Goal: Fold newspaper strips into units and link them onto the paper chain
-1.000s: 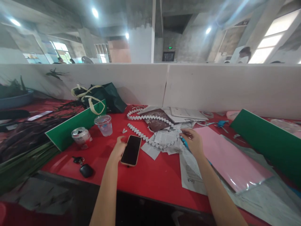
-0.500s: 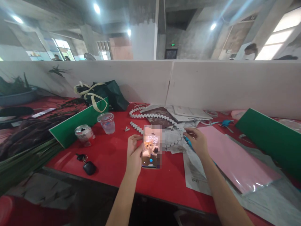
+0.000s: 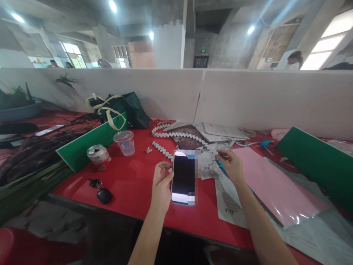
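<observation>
Your left hand (image 3: 161,186) grips the phone (image 3: 183,177) upright, while your right hand (image 3: 233,167), at 3 o'clock, rests loosely curled on the papers (image 3: 205,162), cutting unfinished.

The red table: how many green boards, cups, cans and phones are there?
Green boards: 2, one left, one right
Plastic cup: 1
Can: 1
Phone: 1, held in the left hand
Total: 5
</observation>
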Available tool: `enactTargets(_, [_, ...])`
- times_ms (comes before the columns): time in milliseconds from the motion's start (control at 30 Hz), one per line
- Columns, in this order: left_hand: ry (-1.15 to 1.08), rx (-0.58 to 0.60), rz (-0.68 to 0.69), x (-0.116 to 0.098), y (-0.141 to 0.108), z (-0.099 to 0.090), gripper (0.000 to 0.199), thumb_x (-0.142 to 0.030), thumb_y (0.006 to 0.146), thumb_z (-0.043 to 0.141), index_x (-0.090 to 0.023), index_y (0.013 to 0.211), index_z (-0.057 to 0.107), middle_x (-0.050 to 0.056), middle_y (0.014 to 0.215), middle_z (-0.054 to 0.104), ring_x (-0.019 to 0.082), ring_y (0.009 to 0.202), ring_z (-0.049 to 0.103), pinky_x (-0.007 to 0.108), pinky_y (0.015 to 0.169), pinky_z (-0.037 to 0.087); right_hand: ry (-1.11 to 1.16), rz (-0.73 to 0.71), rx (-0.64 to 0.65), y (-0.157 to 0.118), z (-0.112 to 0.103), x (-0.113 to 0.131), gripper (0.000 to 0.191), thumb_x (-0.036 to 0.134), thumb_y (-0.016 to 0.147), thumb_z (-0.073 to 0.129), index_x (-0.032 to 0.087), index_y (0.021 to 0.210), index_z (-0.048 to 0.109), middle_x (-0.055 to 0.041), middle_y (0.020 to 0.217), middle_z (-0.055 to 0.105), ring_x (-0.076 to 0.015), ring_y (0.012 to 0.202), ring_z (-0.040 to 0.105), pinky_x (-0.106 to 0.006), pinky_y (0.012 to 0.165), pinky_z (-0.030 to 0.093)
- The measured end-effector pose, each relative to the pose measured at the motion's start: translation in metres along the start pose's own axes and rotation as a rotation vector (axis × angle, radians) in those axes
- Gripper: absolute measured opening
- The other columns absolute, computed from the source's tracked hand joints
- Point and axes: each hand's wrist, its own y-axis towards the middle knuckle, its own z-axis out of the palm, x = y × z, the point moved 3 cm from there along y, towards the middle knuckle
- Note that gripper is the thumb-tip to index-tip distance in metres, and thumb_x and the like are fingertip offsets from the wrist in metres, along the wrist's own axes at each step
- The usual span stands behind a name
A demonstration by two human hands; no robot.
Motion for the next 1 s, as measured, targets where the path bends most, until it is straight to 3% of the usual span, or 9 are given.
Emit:
enactTargets(133, [0.029, -0.054, -0.033, 0.006, 0.008, -0.02, 0.034, -0.024, 0.065, 0.062, -0.023, 0.094, 0.043, 0.002, 0.101, 0.057, 0.018, 0.087, 0.062, 0.028, 0.068, 0.049, -0.008, 0.002, 0.0, 0.0, 0.001, -0.002, 0.031, 0.044, 0.073, 0.064, 0.019, 0.092, 0.067, -0.0069, 0.091, 0.065, -0.0192, 0.077, 0.063, -0.036, 0.074, 0.052])
enactTargets(300, [0.218, -0.185, -0.075, 0.016, 0.029, -0.063, 0.035, -0.024, 0.062, 0.058, -0.021, 0.094, 0.044, 0.005, 0.098, 0.06, 0.019, 0.086, 0.063, 0.03, 0.069, 0.05, 0.0, 0.001, 0.008, 0.0, 0.002, -0.004, 0.031, 0.043, 0.074, 0.064, 0.019, 0.092, 0.067, -0.0066, 0.091, 0.065, -0.0188, 0.077, 0.063, -0.036, 0.074, 0.052])
enactTargets(400, [0.274, -0.23, -0.17, 0.02, 0.045, -0.087, 0.039, -0.02, 0.061, 0.058, -0.02, 0.098, 0.046, 0.006, 0.097, 0.062, 0.02, 0.082, 0.064, 0.03, 0.067, 0.05, -0.01, -0.015, 0.008, 0.0, 0.002, -0.003, 0.031, 0.043, 0.074, 0.063, 0.019, 0.092, 0.067, -0.0066, 0.09, 0.066, -0.0188, 0.077, 0.062, -0.036, 0.074, 0.052])
enactTargets(500, [0.337, -0.113, -0.235, 0.016, 0.055, -0.1, 0.045, -0.021, 0.063, 0.062, -0.018, 0.107, 0.05, 0.01, 0.104, 0.063, 0.024, 0.09, 0.064, 0.035, 0.071, 0.051, -0.015, -0.019, 0.015, 0.0, 0.002, -0.003, 0.031, 0.043, 0.074, 0.063, 0.019, 0.092, 0.068, -0.0068, 0.09, 0.066, -0.0187, 0.076, 0.062, -0.036, 0.073, 0.052])
enactTargets(600, [0.477, 0.002, -0.146, 0.003, 0.052, -0.108, 0.052, -0.024, 0.065, 0.066, -0.021, 0.116, 0.052, 0.014, 0.13, 0.051, 0.029, 0.121, 0.048, 0.04, 0.092, 0.045, -0.025, -0.015, 0.016, 0.0, 0.001, -0.004, 0.03, 0.043, 0.074, 0.063, 0.019, 0.092, 0.068, -0.0067, 0.09, 0.066, -0.0188, 0.076, 0.062, -0.036, 0.073, 0.052])
enactTargets(667, [0.541, 0.059, -0.121, -0.002, 0.043, -0.112, 0.067, -0.023, 0.064, 0.07, -0.025, 0.126, 0.045, 0.012, 0.142, 0.038, 0.028, 0.132, 0.034, 0.04, 0.102, 0.038, -0.033, -0.019, 0.013, 0.0, 0.001, -0.004, 0.029, 0.042, 0.074, 0.063, 0.019, 0.092, 0.068, -0.0065, 0.09, 0.065, -0.019, 0.077, 0.062, -0.036, 0.074, 0.052])
enactTargets(767, [0.537, 0.212, -0.148, -0.002, 0.025, -0.115, 0.087, -0.023, 0.06, 0.074, -0.029, 0.136, 0.033, 0.01, 0.148, 0.027, 0.027, 0.136, 0.027, 0.041, 0.106, 0.035, -0.03, -0.024, 0.023, 0.0, 0.002, -0.006, 0.028, 0.04, 0.075, 0.063, 0.019, 0.092, 0.067, -0.0062, 0.091, 0.065, -0.0188, 0.078, 0.062, -0.036, 0.075, 0.052])
enactTargets(1000, [0.542, 0.192, -0.095, 0.007, 0.012, -0.112, 0.09, -0.019, 0.061, 0.069, -0.027, 0.139, 0.025, 0.008, 0.152, 0.017, 0.026, 0.139, 0.018, 0.042, 0.109, 0.028, -0.034, -0.007, 0.03, 0.0, 0.003, -0.009, 0.027, 0.038, 0.074, 0.064, 0.019, 0.092, 0.067, -0.0055, 0.091, 0.065, -0.0187, 0.077, 0.063, -0.036, 0.075, 0.052])
